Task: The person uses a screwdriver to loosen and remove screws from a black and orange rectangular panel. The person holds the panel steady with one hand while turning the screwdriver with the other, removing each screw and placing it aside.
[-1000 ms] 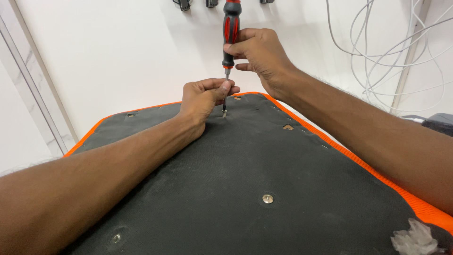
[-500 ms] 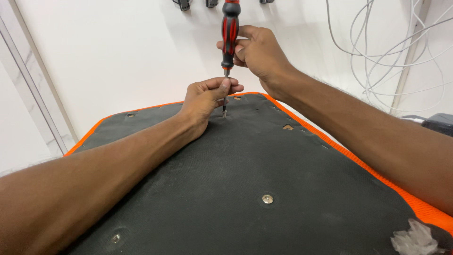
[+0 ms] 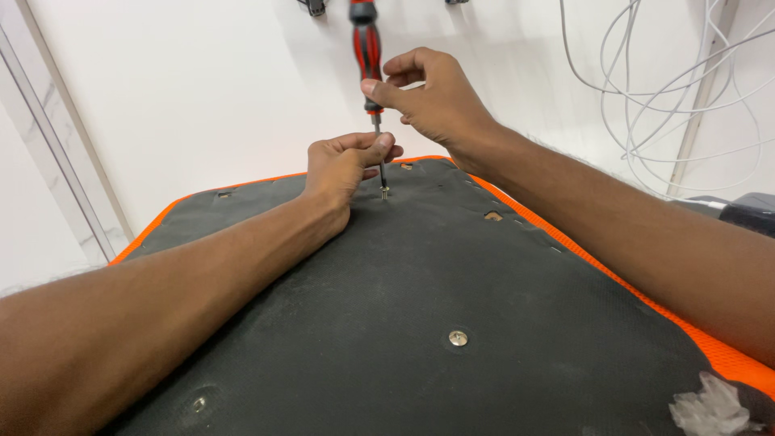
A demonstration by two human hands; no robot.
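Right hand (image 3: 440, 101): fingertips pinching upright red-and-black-handled screwdriver (image 3: 367, 56). Left hand (image 3: 343, 165): fingers steadying its metal shaft above small silver screw (image 3: 385, 192), near far edge of black orange-trimmed fabric panel (image 3: 420, 274). White cables (image 3: 646, 89) beyond panel's right edge.

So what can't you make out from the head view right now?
- Screwdriver: handle top cut off by the upper edge.
- Screw head: too small to tell whether the tip is seated.
- Left hand fingertips: curled around the shaft, hidden.
- Crumpled white scrap: cut off by the bottom edge.
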